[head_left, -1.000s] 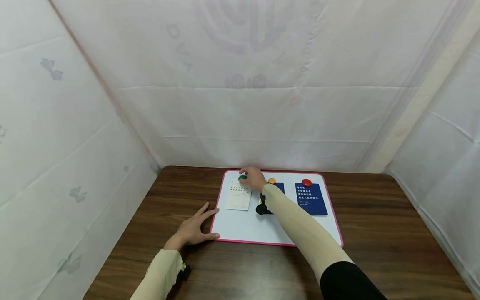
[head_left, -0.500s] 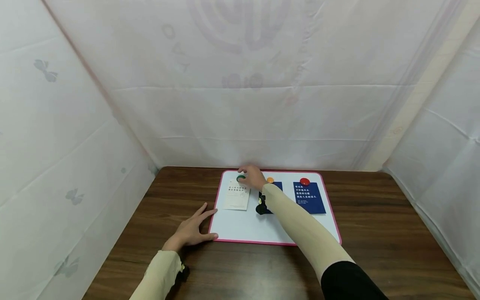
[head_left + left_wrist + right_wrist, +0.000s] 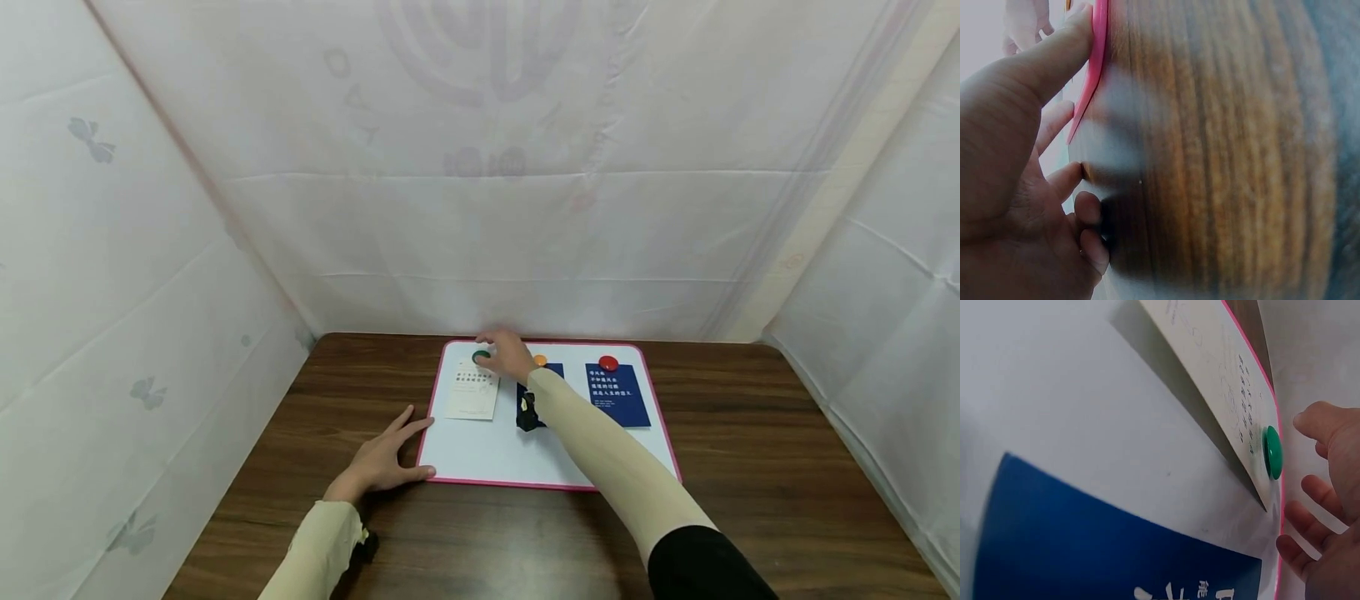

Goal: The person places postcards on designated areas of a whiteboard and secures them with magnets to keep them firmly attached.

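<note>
From the head camera, the right hand (image 3: 509, 353) is stretched over the far part of the white magnetic board with a pink frame (image 3: 480, 454). The small round green magnet (image 3: 481, 357) sits on the top edge of the cream paper card with printed text (image 3: 474, 393), just beside the fingertips on their left side. From here I cannot tell if the fingers touch it. The left hand (image 3: 385, 459) lies flat on the dark brown wooden table (image 3: 750, 467), fingers straight and spread, with the thumb and forefinger against the near left corner of the board. On the board there are also a round orange magnet (image 3: 540, 360), a round red magnet (image 3: 608, 362) and a dark blue card with white text (image 3: 617, 394).

Compared with half a second ago, the right forearm lies slightly more to the right; the green magnet and the left hand are in the same places.

In the left wrist camera, the left hand (image 3: 1016, 156) is extended, one fingertip pressing on the board's pink frame (image 3: 1094, 62).

In the right wrist camera, the right hand (image 3: 1329, 512) is relaxed and holds nothing; its fingers (image 3: 1319, 422) are near the green magnet (image 3: 1272, 452), with a small gap. The magnet pins the cream card (image 3: 1222, 394) to the board.
</note>
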